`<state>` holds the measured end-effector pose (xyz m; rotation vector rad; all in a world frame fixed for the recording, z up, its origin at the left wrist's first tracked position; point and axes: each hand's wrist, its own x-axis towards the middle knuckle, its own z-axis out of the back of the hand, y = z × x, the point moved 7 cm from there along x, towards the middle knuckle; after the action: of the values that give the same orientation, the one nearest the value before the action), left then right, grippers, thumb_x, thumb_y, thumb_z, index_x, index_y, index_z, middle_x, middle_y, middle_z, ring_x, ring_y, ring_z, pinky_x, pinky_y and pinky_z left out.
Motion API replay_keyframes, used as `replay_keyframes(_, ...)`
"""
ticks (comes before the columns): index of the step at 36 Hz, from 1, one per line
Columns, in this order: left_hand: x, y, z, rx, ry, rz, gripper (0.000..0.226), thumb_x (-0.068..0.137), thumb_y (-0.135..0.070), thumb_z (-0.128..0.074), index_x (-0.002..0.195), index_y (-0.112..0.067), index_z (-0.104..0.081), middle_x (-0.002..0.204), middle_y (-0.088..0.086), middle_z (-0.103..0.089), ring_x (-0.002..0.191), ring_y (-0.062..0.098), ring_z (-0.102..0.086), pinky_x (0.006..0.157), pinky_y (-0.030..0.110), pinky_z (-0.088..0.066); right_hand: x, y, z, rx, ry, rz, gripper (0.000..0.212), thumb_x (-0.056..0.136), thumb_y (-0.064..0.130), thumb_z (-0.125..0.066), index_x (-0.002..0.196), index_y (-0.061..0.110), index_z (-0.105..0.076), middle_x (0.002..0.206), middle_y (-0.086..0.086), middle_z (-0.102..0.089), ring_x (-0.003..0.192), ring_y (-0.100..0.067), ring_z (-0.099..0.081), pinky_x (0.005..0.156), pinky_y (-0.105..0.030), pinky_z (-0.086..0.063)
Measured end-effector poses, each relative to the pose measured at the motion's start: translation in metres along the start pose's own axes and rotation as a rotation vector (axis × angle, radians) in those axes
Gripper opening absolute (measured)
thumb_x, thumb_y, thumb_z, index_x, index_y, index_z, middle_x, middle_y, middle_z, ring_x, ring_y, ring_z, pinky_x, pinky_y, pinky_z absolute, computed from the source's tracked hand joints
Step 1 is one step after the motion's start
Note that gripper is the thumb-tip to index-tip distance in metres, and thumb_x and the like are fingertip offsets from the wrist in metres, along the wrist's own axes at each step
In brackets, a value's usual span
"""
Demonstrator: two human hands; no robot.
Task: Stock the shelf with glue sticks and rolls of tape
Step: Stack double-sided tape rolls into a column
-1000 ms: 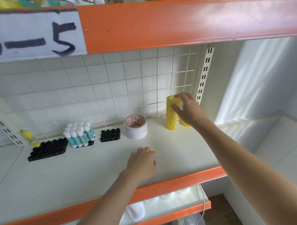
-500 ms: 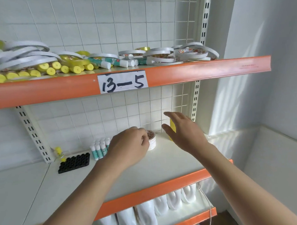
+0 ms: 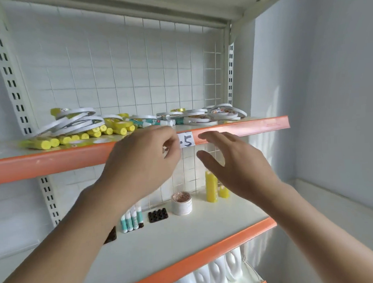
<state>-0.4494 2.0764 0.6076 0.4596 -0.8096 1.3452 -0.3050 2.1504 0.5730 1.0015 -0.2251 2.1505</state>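
Up close, both hands were raised before the upper shelf's orange edge (image 3: pixel 244 127). The left hand (image 3: pixel 139 164) had fingers loosely curled, holding nothing I could see; the right hand (image 3: pixel 236 167) was spread wide. Loose tape rolls (image 3: pixel 73 120) and yellow glue sticks (image 3: pixel 74 138) lay on that shelf. Below stood 1 tape stack (image 3: pixel 182 203) and teal glue sticks (image 3: pixel 131 219).

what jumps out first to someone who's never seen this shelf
Two bare hands, the left hand and the right hand, are raised mid-frame in front of the orange front edge of the upper shelf. Behind them on that shelf lies a jumbled heap of white tape rings and yellow glue sticks. On the shelf below, a thick white tape roll and a tall yellow stack stand neatly.
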Motion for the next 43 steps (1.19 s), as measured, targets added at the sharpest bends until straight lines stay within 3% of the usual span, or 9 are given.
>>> replay_keyframes(7, 0.039, 0.019, 0.026, 0.182, -0.129, -0.007, 0.016, 0.091, -0.030, -0.047, 0.094, -0.026, -0.063, 0.093, -0.008, -0.059, 0.089, 0.019, -0.056, 0.074, 0.037, -0.048, 0.052, 0.000, 0.012, 0.006, -0.077, 0.044, 0.038, 0.095, 0.051, -0.045, 0.128, 0.032, -0.051, 0.118, 0.005, -0.062, 0.111, -0.018, -0.056, 0.078, -0.036, -0.050)
replay_keyframes(16, 0.100, 0.062, -0.017, 0.460, 0.084, 0.092, 0.020, 0.096, -0.030, -0.044, 0.108, -0.025, -0.058, 0.105, -0.005, -0.055, 0.106, 0.019, -0.051, 0.073, 0.031, -0.036, 0.130, -0.025, -0.043, -0.046, 0.084, 0.097, 0.042, 0.096, 0.053, -0.044, 0.130, 0.030, -0.050, 0.118, 0.000, -0.062, 0.111, -0.023, -0.056, 0.081, -0.034, -0.045)
replay_keyframes(20, 0.124, 0.083, -0.044, 0.555, 0.213, 0.133, 0.024, 0.094, -0.024, -0.045, 0.113, -0.023, -0.059, 0.114, -0.001, -0.056, 0.110, 0.022, -0.050, 0.073, 0.030, -0.032, 0.166, -0.034, -0.080, -0.032, 0.257, 0.155, 0.041, 0.096, 0.049, -0.047, 0.129, 0.026, -0.051, 0.121, -0.002, -0.059, 0.113, -0.023, -0.054, 0.083, -0.032, -0.041)
replay_keyframes(26, 0.144, 0.117, -0.081, 0.625, 0.412, 0.155, 0.026, 0.095, -0.025, -0.048, 0.119, -0.021, -0.059, 0.121, 0.001, -0.054, 0.115, 0.023, -0.047, 0.077, 0.030, -0.035, 0.200, -0.034, -0.123, 0.007, 0.477, 0.260, 0.043, 0.097, 0.044, -0.048, 0.134, 0.024, -0.051, 0.129, -0.005, -0.057, 0.118, -0.024, -0.051, 0.099, -0.036, -0.041)
replay_keyframes(29, 0.149, 0.129, -0.093, 0.670, 0.452, 0.172, 0.024, 0.096, -0.024, -0.046, 0.115, -0.018, -0.059, 0.117, 0.002, -0.053, 0.115, 0.024, -0.045, 0.076, 0.032, -0.036, 0.208, -0.032, -0.140, -0.009, 0.563, 0.286, 0.043, 0.098, 0.041, -0.046, 0.139, 0.026, -0.046, 0.134, -0.002, -0.053, 0.119, -0.023, -0.049, 0.098, -0.033, -0.039)
replay_keyframes(33, 0.149, 0.139, -0.109, 0.669, 0.496, 0.133, 0.013, 0.095, -0.011, -0.042, 0.090, -0.018, -0.052, 0.098, 0.001, -0.052, 0.105, 0.025, -0.047, 0.074, 0.036, -0.041, 0.213, -0.032, -0.151, -0.005, 0.601, 0.301, 0.043, 0.098, 0.041, -0.045, 0.140, 0.029, -0.045, 0.136, -0.002, -0.050, 0.123, -0.022, -0.045, 0.101, -0.033, -0.036)
replay_keyframes(36, 0.150, 0.139, -0.113, 0.621, 0.527, 0.117, 0.018, 0.094, -0.005, -0.038, 0.088, -0.020, -0.045, 0.082, -0.002, -0.041, 0.093, 0.024, -0.044, 0.072, 0.036, -0.040, 0.216, -0.036, -0.153, 0.018, 0.584, 0.298, 0.039, 0.097, 0.038, -0.048, 0.135, 0.030, -0.049, 0.128, -0.003, -0.050, 0.117, -0.021, -0.048, 0.100, -0.035, -0.039)
replay_keyframes(38, 0.149, 0.140, -0.113, 0.616, 0.546, 0.126, 0.020, 0.092, -0.001, -0.036, 0.089, -0.019, -0.043, 0.085, 0.000, -0.041, 0.088, 0.023, -0.042, 0.071, 0.037, -0.039, 0.216, -0.037, -0.154, 0.024, 0.581, 0.296, 0.037, 0.097, 0.037, -0.047, 0.133, 0.031, -0.049, 0.122, -0.002, -0.053, 0.113, -0.020, -0.049, 0.097, -0.034, -0.040)
replay_keyframes(43, 0.152, 0.141, -0.116, 0.720, 0.498, 0.031, 0.026, 0.088, 0.005, -0.041, 0.100, -0.013, -0.055, 0.090, 0.001, -0.040, 0.099, 0.026, -0.045, 0.064, 0.034, -0.030, 0.217, -0.036, -0.155, 0.081, 0.551, 0.284, 0.025, 0.093, 0.034, -0.053, 0.118, 0.027, -0.052, 0.107, -0.004, -0.063, 0.097, -0.021, -0.057, 0.089, -0.037, -0.046)
